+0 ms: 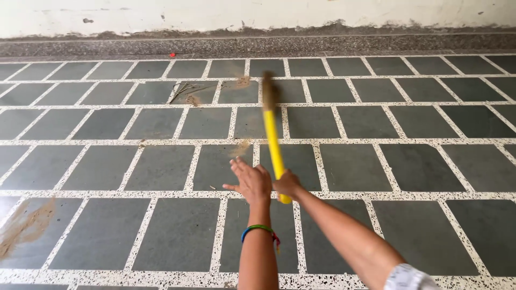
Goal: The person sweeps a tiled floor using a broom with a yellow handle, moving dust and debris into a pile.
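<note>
- Clearly, the head view looks down on a floor (161,236) of dark grey slabs with wide, speckled white joints between them; a pale wall (258,13) with a dirty lower edge runs along the top of the picture.
- Both bare arms reach forward from the lower edge. The right hand (287,185) is closed around the lower end of a yellow broom handle (273,145); its grip is pressed together on the handle, and the end of the handle shows just below the fist.
- The left hand (251,182) is just beside the right one, to its left. Its fingers (236,167) are spread and it holds nothing; if it touches the handle, I cannot tell. A green and red bangle (259,230) sits on this wrist.
- The broom goes away from the hands, toward the wall. Its long axis runs almost straight ahead, leaning a little to the left, and the brown broom head (267,91) at the far end is blurred. The right hand is therefore the nearer one to the handle, and the head lies well ahead of both hands.
- Near the broom head there are small patches of brown dust (243,81), and some thin dry twigs (185,90) lie to the left of it.
- One larger smear of brown dirt (24,228) lies at the left edge, well apart from the broom.
- A tiny red scrap (172,55) lies by the foot of the wall.
</note>
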